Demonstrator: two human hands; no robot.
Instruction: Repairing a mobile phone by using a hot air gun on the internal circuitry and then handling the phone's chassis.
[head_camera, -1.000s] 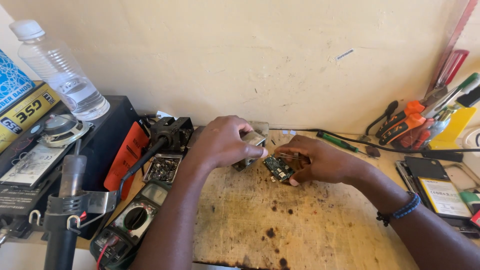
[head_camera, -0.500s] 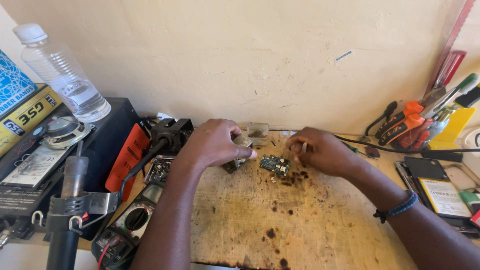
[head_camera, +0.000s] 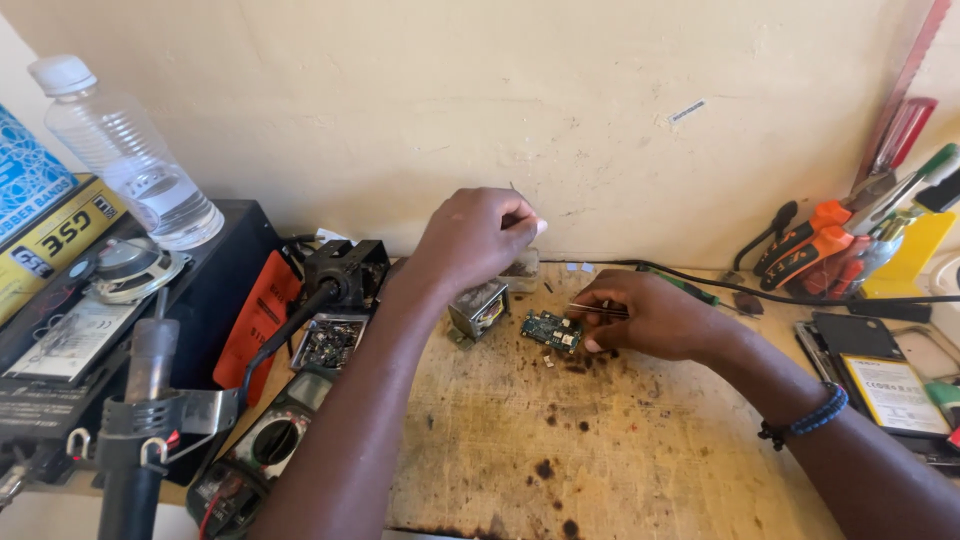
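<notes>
Green circuit board (head_camera: 551, 330), right hand (head_camera: 655, 318) touching

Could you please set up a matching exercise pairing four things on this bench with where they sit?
Things:
1. bottle
2. circuit board
3. tweezers
4. multimeter

Places:
A. in the right hand
B. front left, by the left forearm
C. far left, on the black box
D. on the wooden board, between the hands

Pairs: 1-C, 2-D, 3-A, 4-B
</notes>
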